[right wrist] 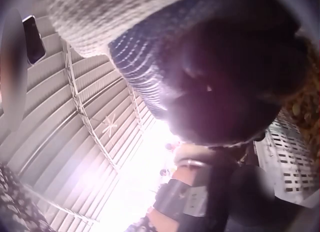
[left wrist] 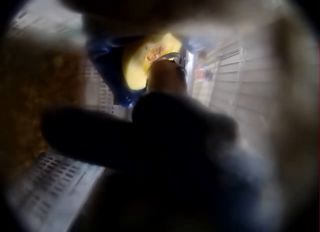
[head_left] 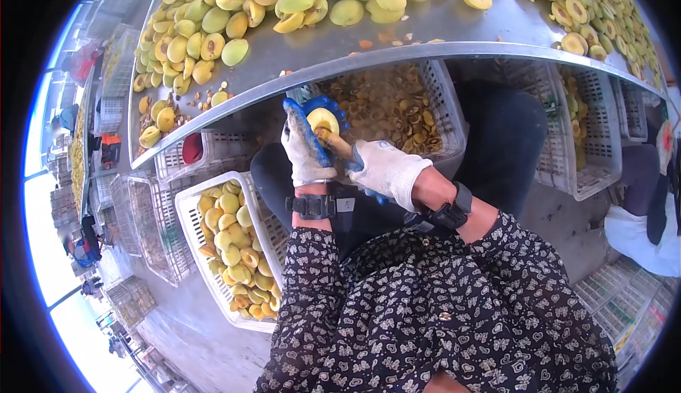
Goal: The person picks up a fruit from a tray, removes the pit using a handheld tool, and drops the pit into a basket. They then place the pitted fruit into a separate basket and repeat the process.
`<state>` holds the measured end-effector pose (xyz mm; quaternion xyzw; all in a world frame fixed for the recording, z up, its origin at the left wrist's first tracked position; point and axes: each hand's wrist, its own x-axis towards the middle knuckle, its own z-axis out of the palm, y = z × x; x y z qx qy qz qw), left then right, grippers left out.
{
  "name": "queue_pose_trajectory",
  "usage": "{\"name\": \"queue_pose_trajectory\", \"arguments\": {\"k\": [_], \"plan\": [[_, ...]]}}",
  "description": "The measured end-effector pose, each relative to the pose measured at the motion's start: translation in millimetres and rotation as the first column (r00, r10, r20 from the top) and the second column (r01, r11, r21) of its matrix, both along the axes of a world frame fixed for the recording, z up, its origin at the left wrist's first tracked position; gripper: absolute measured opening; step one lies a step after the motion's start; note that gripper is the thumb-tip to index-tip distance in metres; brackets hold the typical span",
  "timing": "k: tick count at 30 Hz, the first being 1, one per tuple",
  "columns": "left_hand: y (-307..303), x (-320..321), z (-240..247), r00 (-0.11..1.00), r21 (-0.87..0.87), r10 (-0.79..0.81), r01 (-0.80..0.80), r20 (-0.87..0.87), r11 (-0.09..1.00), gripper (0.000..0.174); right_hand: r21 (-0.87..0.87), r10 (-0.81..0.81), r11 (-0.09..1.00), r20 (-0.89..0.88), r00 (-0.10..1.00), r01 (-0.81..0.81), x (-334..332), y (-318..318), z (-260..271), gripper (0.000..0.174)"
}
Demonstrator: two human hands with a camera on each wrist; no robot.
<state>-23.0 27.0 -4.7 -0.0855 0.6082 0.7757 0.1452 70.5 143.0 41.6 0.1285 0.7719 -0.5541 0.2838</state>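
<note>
My left hand [head_left: 305, 148], in a white glove with a blue coated palm, holds a halved yellow fruit [head_left: 323, 120], cut face up. My right hand [head_left: 389, 172], gloved the same way, grips a pitting tool by its wooden handle [head_left: 338, 145], whose front end meets the cut face. In the left wrist view, a small curved metal end [left wrist: 173, 56] sits against the reddish middle of the fruit half. The right wrist view is mostly filled by the dark, blurred glove [right wrist: 150, 66], and the tool is hidden there.
A metal table [head_left: 312, 49] with heaps of whole and halved fruit stands ahead. Below its edge, a white crate [head_left: 448, 109] holds brownish fruit pieces. Another crate [head_left: 206, 258] of yellow fruit stands at left, and a further crate [head_left: 599, 152] at right.
</note>
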Motion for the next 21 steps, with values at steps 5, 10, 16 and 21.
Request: {"name": "queue_pose_trajectory", "arguments": {"k": [5,10,16,21], "plan": [[-4.7,1.2,-11.1,0.993,0.083,-0.093,0.086,0.078,0.993,0.047,0.361,0.247,0.92,-0.227,0.942,-0.155,10.4,8.0,21.1,0.028],[9.8,1.3,-12.7,0.991,0.125,-0.033,0.016,0.133,0.992,0.039,0.594,0.376,0.783,-0.218,0.901,-0.183,23.1,13.1,-8.4,0.023],[-28.7,-12.0,-8.2,0.988,-0.105,0.153,-0.152,-0.004,0.983,0.036,0.654,0.318,0.74,-0.136,0.938,-0.156,45.4,42.8,-64.7,0.041],[-138.7,-4.4,36.8,0.902,-0.402,0.336,-0.423,-0.27,0.812,0.022,0.442,0.101,0.888,0.09,0.991,-0.131,24.3,41.5,-39.5,0.033]]}}
